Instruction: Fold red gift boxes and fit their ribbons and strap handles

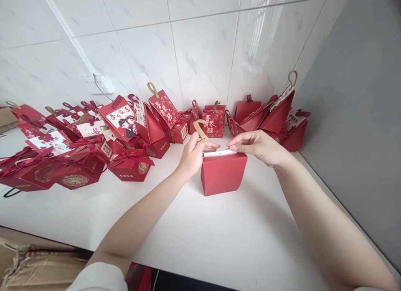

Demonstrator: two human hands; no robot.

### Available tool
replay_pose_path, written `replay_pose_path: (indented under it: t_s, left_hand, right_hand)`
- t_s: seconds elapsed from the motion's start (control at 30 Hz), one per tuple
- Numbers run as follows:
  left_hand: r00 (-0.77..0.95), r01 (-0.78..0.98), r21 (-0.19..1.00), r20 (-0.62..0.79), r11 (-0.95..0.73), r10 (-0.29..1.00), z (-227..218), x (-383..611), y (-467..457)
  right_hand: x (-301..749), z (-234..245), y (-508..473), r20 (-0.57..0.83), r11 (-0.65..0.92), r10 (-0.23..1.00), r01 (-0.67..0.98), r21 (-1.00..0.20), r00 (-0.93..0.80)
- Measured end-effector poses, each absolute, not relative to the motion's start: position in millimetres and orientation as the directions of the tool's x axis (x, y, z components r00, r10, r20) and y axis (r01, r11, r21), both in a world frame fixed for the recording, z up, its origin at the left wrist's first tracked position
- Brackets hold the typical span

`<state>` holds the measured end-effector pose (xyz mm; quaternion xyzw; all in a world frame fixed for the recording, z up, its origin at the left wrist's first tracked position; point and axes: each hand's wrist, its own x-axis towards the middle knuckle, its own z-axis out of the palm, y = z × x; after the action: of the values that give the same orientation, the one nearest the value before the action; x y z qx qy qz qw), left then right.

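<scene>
Red gift box [224, 175] upright on a white table [188, 236]; the left hand [192, 155] pinches a tan ribbon loop [199, 131], the right hand [262, 147] pinches the box's top edge; behind, more red boxes [214, 131] sit before a tiled wall [203, 57]

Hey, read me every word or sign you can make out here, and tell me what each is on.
"吾家有囍": leaning box with a gold loop, and upright patterned box; the couple picture card seems to match.
"囍": white label on a ribbon-tied box.
Too small or blurred: gold print on the six-sided boxes, other card lettering.
Front red box: none visible.
</scene>
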<state>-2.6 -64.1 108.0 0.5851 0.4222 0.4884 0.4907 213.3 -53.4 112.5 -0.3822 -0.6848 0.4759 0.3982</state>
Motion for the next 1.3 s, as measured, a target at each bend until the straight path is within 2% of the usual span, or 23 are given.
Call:
replay_pose_path:
  t_s: [0.07, 0.2, 0.3, 0.4, 0.5, 0.6, 0.7, 0.87, 0.97, 1.13, 1.2, 1.3]
  left_hand:
    - [0.113, -0.017, 0.984, 0.181, -0.18, 0.977, 105.1, -0.9, -63.7]
    - [0.028, -0.039, 0.976, 0.217, -0.216, 0.976, 107.4, -7.1, -58.0]
    - [0.043, -0.015, 0.947, 0.322, -0.321, 0.946, 111.8, -10.5, -57.7]
    - [0.06, 0.036, 0.916, 0.397, -0.399, 0.916, 112.6, -8.0, -63.5]
    - [0.052, 0.135, 0.835, 0.532, -0.533, 0.845, 107.1, -2.9, -72.3]
    - [0.08, 0.285, 0.685, 0.68, -0.67, 0.729, 97.5, 1.7, -78.9]
    - [0.13, 0.357, 0.609, 0.719, -0.709, 0.683, 87.9, 5.1, -80.5]
    - [0.076, 0.382, 0.63, 0.708, -0.677, 0.702, 79.3, 8.1, -76.7]
    - [0.041, 0.353, 0.669, 0.687, -0.654, 0.725, 78.8, 9.0, -74.9]
    - [-0.014, 0.231, 0.748, 0.642, -0.623, 0.766, 79.9, 7.1, -69.0]
    - [-0.062, 0.207, 0.753, 0.648, -0.625, 0.76, 79.1, 3.7, -63.4]
    - [-0.149, 0.213, 0.744, 0.665, -0.633, 0.731, 77.0, -2.8, -53.0]
  right_hand:
    - [212.2, 111.9, -52.4, 0.257, 0.298, 0.922, 0.106, -0.949, -0.291]
    - [210.7, 114.5, -53.0, 0.456, 0.453, 0.888, 0.058, -0.89, 0.065]
    - [214.7, 117.7, -51.6, 0.527, 0.538, 0.811, 0.033, -0.843, 0.254]
    - [220.7, 119.1, -48.0, 0.546, 0.574, 0.771, 0.015, -0.819, 0.329]
    - [224.2, 117.7, -44.4, 0.537, 0.568, 0.777, 0.003, -0.823, 0.327]
    - [225.1, 116.2, -43.2, 0.554, 0.588, 0.757, 0.01, -0.809, 0.346]
    - [225.7, 118.7, -46.3, 0.574, 0.593, 0.76, 0.036, -0.804, 0.304]
    - [226.9, 130.8, -59.8, 0.567, 0.566, 0.824, 0.042, -0.823, 0.013]
    - [228.9, 137.9, -65.9, 0.51, 0.512, 0.848, -0.027, -0.859, -0.142]
    - [238.4, 146.3, -70.3, 0.463, 0.454, 0.886, -0.197, -0.869, -0.002]
    - [239.7, 148.5, -73.6, 0.385, 0.376, 0.923, -0.153, -0.914, -0.028]
    - [233.0, 149.8, -80.7, 0.246, 0.268, 0.948, 0.09, -0.959, -0.202]
